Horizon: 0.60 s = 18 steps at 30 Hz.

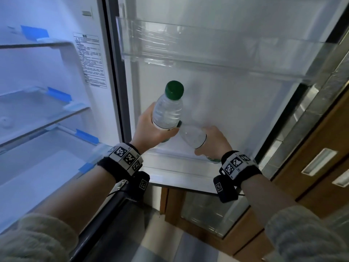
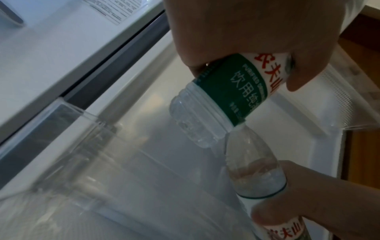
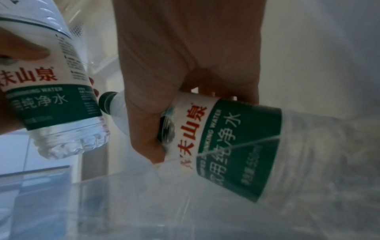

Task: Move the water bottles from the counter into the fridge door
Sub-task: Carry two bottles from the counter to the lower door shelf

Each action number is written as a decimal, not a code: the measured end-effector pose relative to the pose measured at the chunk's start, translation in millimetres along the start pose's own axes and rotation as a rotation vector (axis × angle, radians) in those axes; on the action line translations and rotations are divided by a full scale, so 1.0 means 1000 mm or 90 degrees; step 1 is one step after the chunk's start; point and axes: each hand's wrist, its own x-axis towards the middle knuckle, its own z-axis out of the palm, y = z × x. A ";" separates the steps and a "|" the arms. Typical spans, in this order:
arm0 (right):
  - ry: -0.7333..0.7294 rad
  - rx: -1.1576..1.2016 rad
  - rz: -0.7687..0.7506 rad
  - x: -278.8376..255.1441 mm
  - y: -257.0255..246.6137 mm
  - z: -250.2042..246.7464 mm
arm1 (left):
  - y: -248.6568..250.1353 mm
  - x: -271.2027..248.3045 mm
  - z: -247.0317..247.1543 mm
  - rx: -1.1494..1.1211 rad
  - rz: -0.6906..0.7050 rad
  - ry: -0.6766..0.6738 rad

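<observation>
The left hand (image 1: 151,129) grips one water bottle (image 1: 167,110) around its labelled middle, near upright with the green cap (image 1: 174,90) on top, held above the lower door shelf (image 1: 170,168) — a posture that suits lowering it base first. The right hand (image 1: 213,142) wraps a second water bottle (image 1: 194,136) at the label and tilts it steeply, cap towards the first bottle's base; the tilt probably lets its base go over the clear front rail and into the bin. The two bottles sit just beside each other, possibly touching; contact cannot be confirmed. The upper door shelf (image 1: 207,46) holds nothing visible. Hidden or unclear: the second bottle's base behind the right hand in the head view — the right wrist view shows it blurred — and the tabletop, out of frame, so remaining bottles cannot be counted.
</observation>
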 end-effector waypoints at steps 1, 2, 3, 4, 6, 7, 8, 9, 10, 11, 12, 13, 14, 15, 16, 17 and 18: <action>-0.013 -0.010 0.001 0.001 0.003 0.001 | -0.003 0.000 0.002 0.016 -0.001 0.006; -0.026 -0.023 0.000 0.002 0.007 0.001 | -0.007 0.001 0.004 0.030 -0.002 0.011; -0.038 -0.032 0.001 0.004 0.011 0.001 | -0.010 0.002 0.005 0.047 -0.007 0.013; -0.049 -0.038 0.001 0.004 0.014 -0.001 | -0.012 0.002 0.007 0.060 -0.007 0.015; -0.071 -0.053 0.011 0.004 0.021 -0.004 | -0.013 0.002 0.011 0.071 -0.015 0.012; -0.080 -0.065 0.015 0.003 0.026 -0.004 | -0.014 0.003 0.014 0.072 -0.025 0.008; -0.089 -0.085 0.017 0.003 0.030 -0.005 | -0.015 0.003 0.017 0.074 -0.037 0.007; -0.099 -0.105 0.016 0.003 0.033 -0.005 | -0.016 0.003 0.019 0.077 -0.049 0.011; -0.109 -0.124 0.011 0.002 0.036 -0.006 | -0.017 0.004 0.022 0.078 -0.058 0.015; -0.120 -0.138 0.007 0.001 0.039 -0.005 | -0.019 0.004 0.024 0.080 -0.068 0.020; -0.129 -0.149 0.007 0.001 0.041 -0.005 | -0.022 0.005 0.025 0.082 -0.077 0.024; -0.135 -0.154 0.009 0.001 0.044 -0.005 | -0.024 0.006 0.026 0.087 -0.086 0.027; -0.141 -0.161 0.011 0.001 0.044 -0.005 | -0.026 0.007 0.027 0.091 -0.091 0.030; -0.147 -0.166 0.010 0.003 0.044 -0.005 | -0.028 0.008 0.027 0.098 -0.095 0.032; -0.158 -0.175 0.010 0.004 0.044 -0.004 | -0.030 0.008 0.028 0.104 -0.098 0.033; -0.172 -0.184 0.008 0.005 0.045 -0.003 | -0.031 0.008 0.028 0.110 -0.102 0.034; -0.184 -0.199 0.007 0.006 0.045 -0.003 | -0.032 0.009 0.029 0.112 -0.104 0.035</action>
